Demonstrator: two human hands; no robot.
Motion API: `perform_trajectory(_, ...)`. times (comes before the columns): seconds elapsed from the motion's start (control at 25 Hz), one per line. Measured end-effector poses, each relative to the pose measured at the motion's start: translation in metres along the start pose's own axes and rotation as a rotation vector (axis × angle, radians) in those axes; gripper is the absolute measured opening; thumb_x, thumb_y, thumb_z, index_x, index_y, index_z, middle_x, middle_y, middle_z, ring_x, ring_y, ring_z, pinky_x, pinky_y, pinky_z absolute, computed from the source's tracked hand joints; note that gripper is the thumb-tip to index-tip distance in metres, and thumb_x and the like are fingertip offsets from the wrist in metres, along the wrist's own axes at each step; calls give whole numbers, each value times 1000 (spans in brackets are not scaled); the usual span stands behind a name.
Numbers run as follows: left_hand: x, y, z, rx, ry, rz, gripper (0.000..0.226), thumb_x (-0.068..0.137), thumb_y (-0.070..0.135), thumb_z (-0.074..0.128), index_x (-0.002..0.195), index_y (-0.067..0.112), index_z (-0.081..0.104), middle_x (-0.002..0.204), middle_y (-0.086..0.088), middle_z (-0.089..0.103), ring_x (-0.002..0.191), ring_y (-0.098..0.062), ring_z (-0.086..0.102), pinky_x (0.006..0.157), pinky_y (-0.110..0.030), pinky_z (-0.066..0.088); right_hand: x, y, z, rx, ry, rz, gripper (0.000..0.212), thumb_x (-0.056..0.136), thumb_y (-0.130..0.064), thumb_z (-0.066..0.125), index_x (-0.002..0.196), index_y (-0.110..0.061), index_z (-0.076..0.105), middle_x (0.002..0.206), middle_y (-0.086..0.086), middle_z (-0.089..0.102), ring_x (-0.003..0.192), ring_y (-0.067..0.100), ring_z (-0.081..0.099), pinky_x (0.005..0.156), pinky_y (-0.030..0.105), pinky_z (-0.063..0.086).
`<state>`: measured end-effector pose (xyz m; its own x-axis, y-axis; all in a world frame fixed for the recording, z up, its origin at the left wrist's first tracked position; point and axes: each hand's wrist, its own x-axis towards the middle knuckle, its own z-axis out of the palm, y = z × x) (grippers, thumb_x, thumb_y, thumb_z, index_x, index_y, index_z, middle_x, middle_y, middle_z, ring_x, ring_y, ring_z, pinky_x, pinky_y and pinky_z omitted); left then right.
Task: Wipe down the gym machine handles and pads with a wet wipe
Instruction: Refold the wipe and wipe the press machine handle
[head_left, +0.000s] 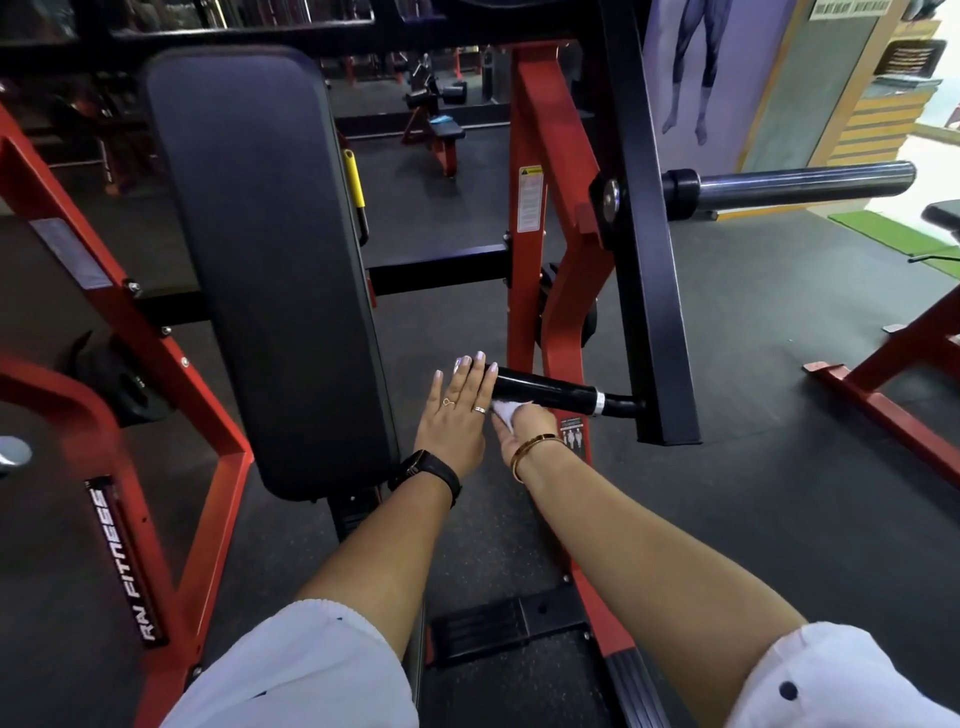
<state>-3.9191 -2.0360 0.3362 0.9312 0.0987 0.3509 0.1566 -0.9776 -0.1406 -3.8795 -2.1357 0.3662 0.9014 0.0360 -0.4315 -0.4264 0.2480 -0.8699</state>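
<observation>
Since wipe (503, 410) is soft, light and damp, probably bunches easily: best pinched at edge, rest wrapped round handle (545, 392). Right hand (522, 434) grasps wipe, bunched, against handle underside near free end. Left hand (453, 415) flat, fingers straight, touching handle tip, grasping nothing. Handle rigid, glossy, likely slick when wet. Count: one wipe, one handle, one pad (270, 260), two hands.
</observation>
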Motion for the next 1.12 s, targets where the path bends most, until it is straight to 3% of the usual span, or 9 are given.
perform_trajectory(0.08, 2, -7, -2, 27, -55, 52, 83, 92, 23, 45, 148, 18, -17, 156, -3, -19, 140, -18, -26, 111, -44, -24, -4, -1, 8, 204, -83, 180, 42, 101, -2, 24, 143, 2, 27, 148, 19, 34, 132, 30, 41, 106, 34, 39)
perform_trajectory(0.24, 1, -9, -10, -144, -53, 77, 70, 94, 15, 39, 152, 20, 0, 160, 0, -4, 142, -14, -18, 109, -39, -25, -13, -1, 5, 125, -126, 181, 41, 100, -2, 29, 140, 2, 31, 143, 19, 40, 117, 28, 53, 98, 35, 46)
perform_trajectory(0.36, -2, -4, -16, -532, 115, -10, 72, 82, 1, 42, 150, 17, 23, 154, -5, 30, 146, -21, 13, 118, -36, -4, -10, -7, -8, 169, -100, 174, 39, 98, -4, 33, 137, 0, 36, 132, 19, 49, 77, 18, 60, 84, 35, 52)
perform_trajectory(0.44, 0, 3, -22, -735, 234, -102, 73, 74, 2, 41, 145, 14, 35, 142, -11, 47, 137, -28, 34, 116, -38, 19, -12, -15, -18, 259, -110, 142, 34, 95, -5, 34, 128, -2, 43, 106, 19, 62, 57, 15, 64, 70, 32, 54)
perform_trajectory(0.52, 10, 12, -32, -859, 246, -204, 64, 77, 10, 40, 141, 11, 43, 135, -13, 52, 128, -28, 42, 109, -39, 32, -13, -23, -27, 394, -141, 59, 33, 91, -10, 42, 119, 4, 50, 96, 24, 66, 71, 29, 68, 78, 39, 54)
perform_trajectory(0.64, 25, 32, -45, -971, 159, -263, 53, 87, 32, 36, 133, 10, 53, 131, -10, 57, 123, -24, 48, 108, -35, 35, -8, -29, -45, 401, -215, -105, 60, 75, -22, 66, 124, 9, 50, 119, 32, 58, 106, 48, 58, 94, 56, 47)
perform_trajectory(0.72, 34, 46, -50, -1035, 114, -242, 50, 90, 41, 38, 122, 11, 62, 121, -9, 63, 114, -21, 55, 101, -30, 40, -12, -43, -55, 390, -229, -197, 60, 70, -11, 67, 123, 10, 49, 113, 31, 60, 98, 45, 62, 85, 51, 53)
perform_trajectory(0.84, 47, 69, -63, -1283, -15, -324, 24, 94, 24, 54, 106, 10, 69, 103, -7, 69, 92, -15, 60, 79, -20, 42, -12, -61, -72, 375, -259, -276, 53, 63, 1, 55, 116, 8, 52, 95, 23, 64, 77, 32, 66, 69, 39, 57)
perform_trajectory(1.12, 69, 108, -82, -1616, -143, -236, 10, 89, 1, 59, 96, 4, 65, 80, -1, 64, 64, 3, 58, 59, -7, 45, -14, -81, -107, 190, -34, -413, 23, 82, 14, 52, 101, 4, 60, 90, 23, 64, 71, 31, 66, 69, 40, 56)
